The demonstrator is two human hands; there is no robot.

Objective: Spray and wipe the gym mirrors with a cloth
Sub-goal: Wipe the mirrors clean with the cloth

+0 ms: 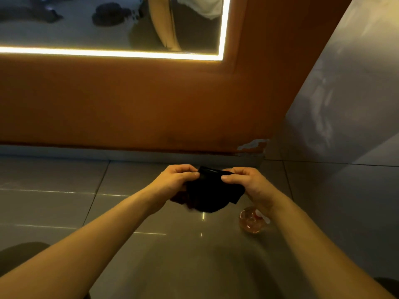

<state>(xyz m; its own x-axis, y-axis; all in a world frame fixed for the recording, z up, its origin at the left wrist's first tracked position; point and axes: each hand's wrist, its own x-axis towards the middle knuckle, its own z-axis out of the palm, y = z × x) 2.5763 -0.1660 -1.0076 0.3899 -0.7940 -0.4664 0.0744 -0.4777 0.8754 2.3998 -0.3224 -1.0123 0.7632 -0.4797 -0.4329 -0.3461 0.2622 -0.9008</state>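
The cloth (210, 192) is black and crumpled, pinched along its upper edge by the left hand (174, 178) and right hand (248, 184), its lower part hanging loose. A clear spray bottle (251, 221) stands on the tiled floor (64, 212), partly hidden behind the right wrist. The mirror (108, 24), bordered by a glowing strip (108, 52), hangs above on the orange wall (129, 100).

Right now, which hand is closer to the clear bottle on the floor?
The right hand: the bottle shows just under its wrist; the left hand is across the dark cloth.
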